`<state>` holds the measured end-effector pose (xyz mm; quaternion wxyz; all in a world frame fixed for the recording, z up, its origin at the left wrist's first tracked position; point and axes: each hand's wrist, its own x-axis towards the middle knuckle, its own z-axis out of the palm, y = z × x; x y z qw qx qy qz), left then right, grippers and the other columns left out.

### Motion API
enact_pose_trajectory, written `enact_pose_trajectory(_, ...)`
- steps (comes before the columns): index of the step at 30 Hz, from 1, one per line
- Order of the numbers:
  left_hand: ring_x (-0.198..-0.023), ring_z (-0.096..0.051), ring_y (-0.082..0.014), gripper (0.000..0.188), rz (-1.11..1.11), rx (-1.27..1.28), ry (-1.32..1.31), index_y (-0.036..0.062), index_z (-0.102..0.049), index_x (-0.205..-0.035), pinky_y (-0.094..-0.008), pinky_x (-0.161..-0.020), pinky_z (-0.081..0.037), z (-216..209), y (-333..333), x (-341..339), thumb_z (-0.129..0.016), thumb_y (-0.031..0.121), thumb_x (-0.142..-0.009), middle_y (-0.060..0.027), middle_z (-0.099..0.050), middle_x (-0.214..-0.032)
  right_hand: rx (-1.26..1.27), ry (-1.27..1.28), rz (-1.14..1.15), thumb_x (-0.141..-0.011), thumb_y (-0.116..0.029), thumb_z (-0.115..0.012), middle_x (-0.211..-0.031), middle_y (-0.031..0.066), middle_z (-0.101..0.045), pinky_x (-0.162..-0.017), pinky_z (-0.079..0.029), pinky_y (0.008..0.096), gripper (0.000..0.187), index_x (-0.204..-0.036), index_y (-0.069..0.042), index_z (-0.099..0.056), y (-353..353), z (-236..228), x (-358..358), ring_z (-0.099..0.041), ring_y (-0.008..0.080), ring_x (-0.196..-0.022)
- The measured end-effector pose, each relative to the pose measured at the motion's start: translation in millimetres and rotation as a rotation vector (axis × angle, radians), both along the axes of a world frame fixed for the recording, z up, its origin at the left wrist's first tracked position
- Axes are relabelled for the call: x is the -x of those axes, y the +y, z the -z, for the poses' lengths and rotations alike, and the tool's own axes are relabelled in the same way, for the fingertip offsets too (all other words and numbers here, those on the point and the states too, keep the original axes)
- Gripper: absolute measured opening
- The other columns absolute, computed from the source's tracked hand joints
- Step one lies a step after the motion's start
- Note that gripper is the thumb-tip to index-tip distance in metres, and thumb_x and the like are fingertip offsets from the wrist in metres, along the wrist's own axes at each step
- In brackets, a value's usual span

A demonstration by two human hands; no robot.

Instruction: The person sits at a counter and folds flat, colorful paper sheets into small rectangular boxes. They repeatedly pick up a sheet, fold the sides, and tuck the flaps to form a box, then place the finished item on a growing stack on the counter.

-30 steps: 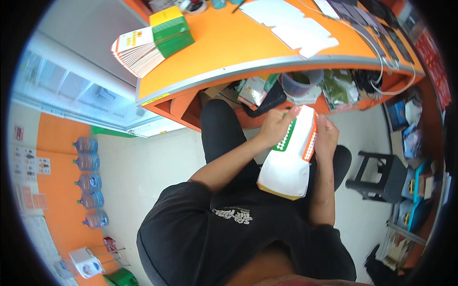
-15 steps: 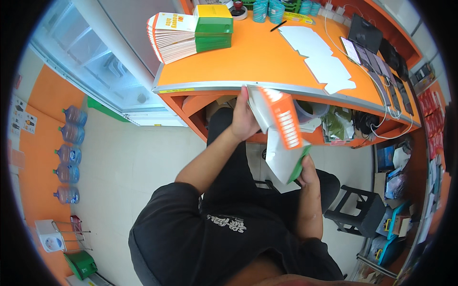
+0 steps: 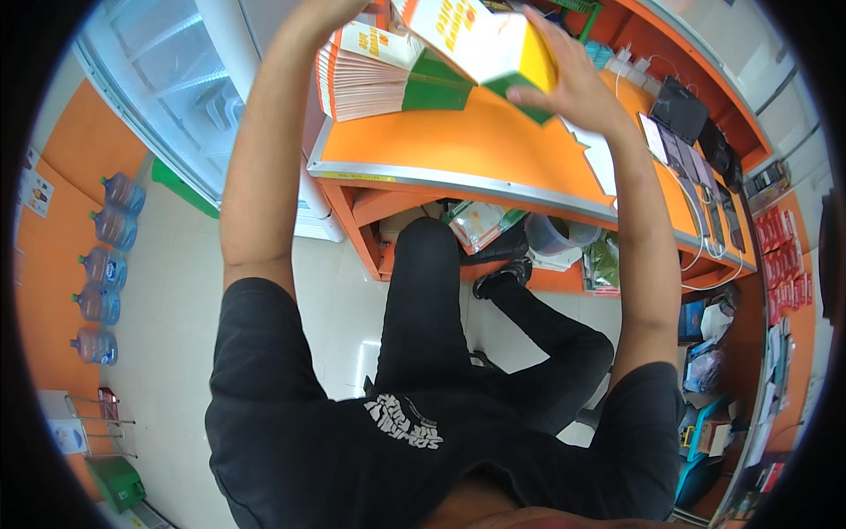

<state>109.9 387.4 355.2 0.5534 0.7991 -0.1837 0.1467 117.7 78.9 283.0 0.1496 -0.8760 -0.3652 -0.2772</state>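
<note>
Over the orange counter, a folding carton [image 3: 471, 40] in white, yellow and green is held up near the top of the view. Its yellow and green end sits between the thumb and fingers of my right hand [image 3: 577, 84]. My left hand [image 3: 339, 9] reaches the upper edge of the picture near the carton's other end. Its fingers are mostly cut off, so its grip does not show. Just below and behind the carton, a nested row of similar cartons [image 3: 366, 88] lies on the counter, partly covered by the held one.
The orange counter [image 3: 529, 150] has a metal front edge. On it are white flat sheets [image 3: 599, 163], phones [image 3: 674, 141] with cables, and turquoise rolls [image 3: 599, 55]. A glass-door fridge [image 3: 159, 79] stands left, with water jugs [image 3: 101, 269] beyond. Below the counter sits a translucent tub [image 3: 551, 236].
Both arms have stretched forward, lifting the carton from above my lap to over the counter, beside the row. The carton has turned and now looks box-shaped.
</note>
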Motion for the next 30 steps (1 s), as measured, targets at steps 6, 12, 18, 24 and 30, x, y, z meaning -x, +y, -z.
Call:
enact_pose_trajectory(6,-0.107,-0.068,-0.0304,0.031,-0.274,-0.367,-0.09,-0.0024,-0.073,-0.108,-0.0434,-0.089,-0.054,5.7,54.3,-119.2,-0.061,0.024,-0.097,-0.0211,-0.072,-0.113,0.109,0.263,-0.047,-0.075,-0.047,-0.085,-0.158,0.0206,-0.039,-0.118,-0.035,0.0456,0.111,-0.163,-0.015,-0.025,54.9,-29.1,-119.8,-0.04,0.0379,-0.144)
enact_pose_trajectory(12,-0.095,-0.071,-0.0247,0.049,-0.349,-0.491,-0.087,-0.0005,-0.066,-0.127,-0.038,-0.08,-0.056,46.7,103.0,-153.8,-0.072,0.03,-0.09,-0.0175,-0.073,-0.111,0.238,0.543,-0.059,-0.078,-0.044,-0.084,-0.157,0.0182,-0.042,-0.119,-0.033,0.0372,0.106,-0.163,-0.017,-0.027,89.0,-21.8,-135.7,-0.043,0.0319,-0.142)
enact_pose_trajectory(18,-0.098,-0.071,-0.0294,0.044,-0.42,-0.724,0.014,-0.0006,-0.065,-0.124,-0.0407,-0.086,-0.055,77.5,109.0,-123.4,-0.071,0.025,-0.088,-0.0198,-0.073,-0.106,0.153,0.505,0.049,-0.094,-0.074,-0.042,-0.154,0.0194,-0.047,-0.118,-0.026,0.0573,0.078,-0.153,-0.022,-0.046,131.3,12.1,-129.7,-0.04,0.0386,-0.145)
enact_pose_trajectory(24,-0.104,-0.068,-0.04,0.035,-0.415,-1.057,-0.339,0.0042,-0.065,-0.123,-0.0479,-0.09,-0.053,91.6,98.3,-104.6,-0.063,0.022,-0.093,-0.0194,-0.071,-0.114,0.309,0.254,0.264,-0.098,-0.073,-0.031,-0.165,0.014,-0.031,-0.121,-0.022,0.0605,0.08,-0.16,-0.024,-0.032,152.4,42.2,-118.4,-0.028,0.0345,-0.153)
enact_pose_trajectory(30,-0.113,-0.064,-0.0421,0.035,-0.071,-1.002,-0.077,0.0035,-0.063,-0.127,-0.0502,-0.094,-0.051,92.6,48.9,-125.7,-0.053,0.025,-0.1,-0.0226,-0.068,-0.121,0.184,0.146,0.241,-0.098,-0.063,-0.044,-0.16,0.013,-0.04,-0.115,-0.038,0.0541,0.072,-0.157,-0.022,-0.039,150.7,56.9,-115.2,-0.039,0.034,-0.146)
